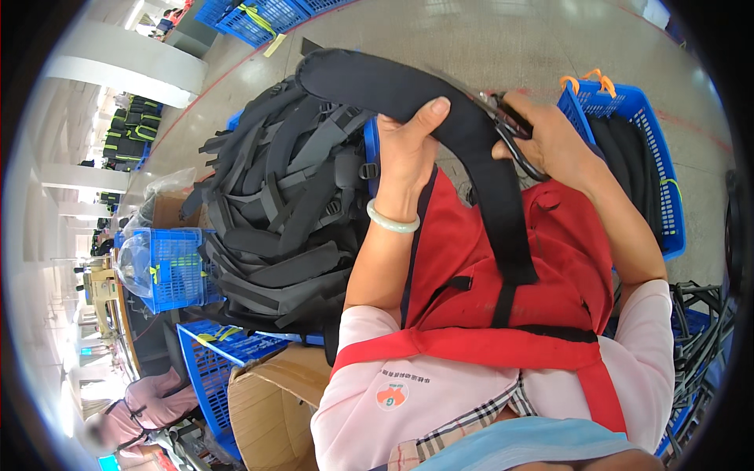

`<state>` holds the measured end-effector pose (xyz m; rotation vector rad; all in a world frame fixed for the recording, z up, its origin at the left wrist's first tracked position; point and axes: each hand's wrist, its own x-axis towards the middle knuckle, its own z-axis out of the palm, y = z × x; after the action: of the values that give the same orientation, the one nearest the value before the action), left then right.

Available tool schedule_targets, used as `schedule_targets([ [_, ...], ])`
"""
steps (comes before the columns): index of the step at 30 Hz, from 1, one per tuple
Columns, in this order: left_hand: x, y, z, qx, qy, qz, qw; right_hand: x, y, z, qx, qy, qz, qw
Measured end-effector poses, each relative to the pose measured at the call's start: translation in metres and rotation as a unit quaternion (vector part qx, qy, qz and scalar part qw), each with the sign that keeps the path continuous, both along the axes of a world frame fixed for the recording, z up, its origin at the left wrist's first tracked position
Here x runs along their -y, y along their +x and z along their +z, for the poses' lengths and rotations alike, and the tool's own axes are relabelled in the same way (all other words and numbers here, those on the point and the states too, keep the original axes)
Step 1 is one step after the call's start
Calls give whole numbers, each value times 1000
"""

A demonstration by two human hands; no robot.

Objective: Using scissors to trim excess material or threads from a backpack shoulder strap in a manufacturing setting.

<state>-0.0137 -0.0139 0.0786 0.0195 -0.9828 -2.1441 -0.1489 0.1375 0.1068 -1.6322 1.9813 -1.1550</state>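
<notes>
A long, curved black padded shoulder strap (488, 179) arches in front of me, its rounded end up at the left and its narrow end hanging over my red apron (455, 235). My left hand (410, 145) is closed on the strap near its middle, thumb on top. In my right hand (550, 135) is a pair of scissors (515, 147) with dark handles, the blades lying along the strap's far edge. Whether the blades touch the fabric I cannot tell. A narrow dark webbing (504, 304) extends below the strap's lower end.
To my left rises a large pile of black and grey straps (290, 188). A blue crate (656, 149) with dark padded pieces stands at the right. An opened cardboard box (275, 400) and blue baskets (177, 271) are at the lower left, with a seated person (153, 404) beyond.
</notes>
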Motion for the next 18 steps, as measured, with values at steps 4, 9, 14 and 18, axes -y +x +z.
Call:
schedule_targets([
  [4, 19, -25, 3, -7, -100, 43, 994, 12, -16, 5, 23, -1, -119, 993],
  [9, -24, -34, -55, 190, -235, -64, 951, 8, -12, -23, 83, -132, -95, 983],
  [14, -47, -7, -93, 244, -293, -5, 924, -4, 0, -54, 255, -135, -81, 954],
  [18, -52, -1, -71, 185, -234, 34, 954, -10, 4, -66, 320, -106, -85, 938],
])
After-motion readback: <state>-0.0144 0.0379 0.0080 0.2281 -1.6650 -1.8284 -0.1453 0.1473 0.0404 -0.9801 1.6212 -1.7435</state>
